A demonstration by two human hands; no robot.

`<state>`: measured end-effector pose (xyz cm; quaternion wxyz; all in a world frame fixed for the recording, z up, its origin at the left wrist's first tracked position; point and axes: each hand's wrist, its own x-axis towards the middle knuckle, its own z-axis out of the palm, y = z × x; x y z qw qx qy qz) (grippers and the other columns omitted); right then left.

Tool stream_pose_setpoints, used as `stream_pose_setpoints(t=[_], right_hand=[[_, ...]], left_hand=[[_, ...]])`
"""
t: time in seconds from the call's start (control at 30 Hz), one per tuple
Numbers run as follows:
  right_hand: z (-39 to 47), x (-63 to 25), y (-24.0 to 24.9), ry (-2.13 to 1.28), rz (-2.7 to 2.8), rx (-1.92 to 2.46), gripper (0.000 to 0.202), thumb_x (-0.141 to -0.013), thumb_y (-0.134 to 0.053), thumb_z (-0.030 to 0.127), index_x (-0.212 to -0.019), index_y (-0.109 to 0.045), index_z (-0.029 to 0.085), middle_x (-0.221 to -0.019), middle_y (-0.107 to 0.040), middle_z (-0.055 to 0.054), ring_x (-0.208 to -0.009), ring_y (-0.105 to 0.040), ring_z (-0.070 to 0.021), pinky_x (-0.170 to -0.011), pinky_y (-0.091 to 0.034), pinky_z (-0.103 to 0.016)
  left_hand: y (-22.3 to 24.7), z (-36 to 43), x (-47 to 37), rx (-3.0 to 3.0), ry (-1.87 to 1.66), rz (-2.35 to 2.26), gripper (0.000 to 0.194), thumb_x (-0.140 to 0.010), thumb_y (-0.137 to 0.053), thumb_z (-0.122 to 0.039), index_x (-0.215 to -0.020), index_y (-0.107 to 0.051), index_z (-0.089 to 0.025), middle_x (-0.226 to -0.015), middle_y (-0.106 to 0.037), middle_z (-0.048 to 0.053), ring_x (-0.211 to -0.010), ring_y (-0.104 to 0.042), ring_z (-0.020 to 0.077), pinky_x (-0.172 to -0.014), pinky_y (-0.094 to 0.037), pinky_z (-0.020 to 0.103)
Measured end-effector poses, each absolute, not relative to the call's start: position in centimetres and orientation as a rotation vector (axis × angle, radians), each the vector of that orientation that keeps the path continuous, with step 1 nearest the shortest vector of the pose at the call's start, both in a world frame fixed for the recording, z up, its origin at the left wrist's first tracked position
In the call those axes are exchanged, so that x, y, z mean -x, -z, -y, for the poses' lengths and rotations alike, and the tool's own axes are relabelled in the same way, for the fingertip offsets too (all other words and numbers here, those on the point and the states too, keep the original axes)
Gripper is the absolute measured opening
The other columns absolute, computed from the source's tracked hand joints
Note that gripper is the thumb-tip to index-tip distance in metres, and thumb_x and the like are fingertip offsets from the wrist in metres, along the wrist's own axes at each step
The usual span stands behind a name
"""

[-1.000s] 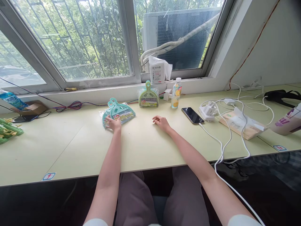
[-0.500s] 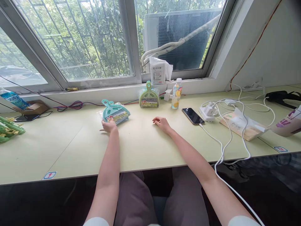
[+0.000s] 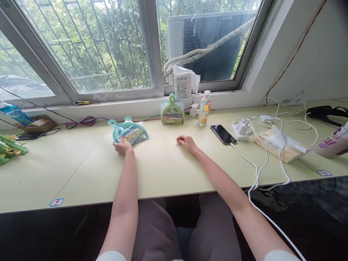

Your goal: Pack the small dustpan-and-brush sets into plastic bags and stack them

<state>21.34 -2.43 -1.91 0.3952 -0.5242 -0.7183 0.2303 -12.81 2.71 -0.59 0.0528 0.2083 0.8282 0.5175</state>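
My left hand [image 3: 123, 146] grips the lower edge of a teal mini dustpan and brush set [image 3: 129, 132] in clear plastic wrap. The set is tilted, with its handles pointing up and to the left, and a printed label shows on its front. My right hand [image 3: 186, 143] rests on the table to the right, fingers loosely bent and a little apart, with nothing seen in it. A green dustpan and brush set [image 3: 172, 112], also wrapped, stands upright by the windowsill beyond both hands.
On the pale table [image 3: 163, 170] a drink bottle [image 3: 204, 108] stands right of the green set. Further right lie a phone [image 3: 223, 134], a power strip [image 3: 240, 130] with white cables, and a tissue pack [image 3: 282, 143]. Bundled wires [image 3: 81, 122] and bamboo stalks [image 3: 12, 150] are at left.
My left hand has shifted slightly left with the teal dustpan and brush set, which has turned so its handles lean further left and both show. My right hand has stayed put.
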Motion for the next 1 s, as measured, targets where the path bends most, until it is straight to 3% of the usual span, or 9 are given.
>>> stream_pose_setpoints(t=[0.27,0.43,0.57,0.73,0.9,1.0], right_hand=[[2.6,-21.3,1.9,-0.596,1.827,1.319,0.022,-0.083,-0.048,0.014,-0.086,-0.068,0.024,-0.081,-0.073,0.002,-0.080,-0.066,-0.0138,-0.077,-0.047,-0.027],[2.4,-21.4,2.0,-0.593,1.835,1.314,0.022,-0.083,-0.048,0.014,-0.086,-0.068,0.023,-0.081,-0.073,0.002,-0.078,-0.065,-0.0138,-0.079,-0.047,-0.028],[2.4,-21.3,2.0,-0.594,1.836,1.317,0.022,-0.083,-0.048,0.013,-0.085,-0.068,0.024,-0.081,-0.072,0.002,-0.078,-0.065,-0.0136,-0.078,-0.047,-0.028],[2.1,-21.4,2.3,-0.562,1.853,1.323,0.022,-0.084,-0.048,0.015,-0.087,-0.068,0.024,-0.089,-0.071,0.000,-0.085,-0.063,-0.0153,-0.079,-0.048,-0.029],[1.0,-22.0,3.1,-0.364,1.816,1.414,0.026,-0.081,-0.050,0.016,-0.100,-0.066,0.024,-0.113,-0.065,-0.005,-0.114,-0.052,-0.0225,-0.099,-0.042,-0.038],[0.1,-22.3,3.7,-0.324,1.681,1.548,0.032,-0.081,-0.049,0.018,-0.110,-0.061,0.022,-0.118,-0.061,-0.008,-0.116,-0.049,-0.0247,-0.103,-0.038,-0.040]], left_hand=[[0.7,-2.4,12.3,-0.685,-1.620,-2.551,0.060,-0.081,-0.063,-0.024,-0.132,-0.032,-0.015,-0.128,-0.056,0.018,-0.130,-0.046,0.0276,-0.102,-0.043,0.042],[0.1,-1.6,11.6,-0.778,-1.566,-2.654,0.071,-0.079,-0.061,-0.019,-0.137,-0.020,-0.021,-0.146,-0.038,0.019,-0.142,-0.027,0.0258,-0.116,-0.013,0.057],[-0.7,-0.8,10.7,-0.850,-1.568,-2.693,0.075,-0.081,-0.055,-0.016,-0.142,-0.012,-0.021,-0.153,-0.026,0.021,-0.145,-0.017,0.0289,-0.114,-0.006,0.063],[-1.7,0.3,9.5,-1.060,-1.692,-2.699,0.064,-0.081,-0.046,-0.007,-0.140,-0.024,-0.021,-0.159,-0.009,0.017,-0.148,-0.003,0.0282,-0.114,-0.001,0.061],[-2.4,1.1,7.5,-1.577,-1.660,-2.539,0.061,-0.080,-0.041,0.001,-0.137,-0.033,-0.019,-0.159,-0.012,0.015,-0.148,0.004,0.0249,-0.112,0.006,0.063],[-1.9,1.0,5.9,-1.963,-1.526,-2.354,0.055,-0.083,-0.041,-0.001,-0.134,-0.041,-0.019,-0.156,-0.023,0.013,-0.148,-0.001,0.0230,-0.117,-0.002,0.057]])
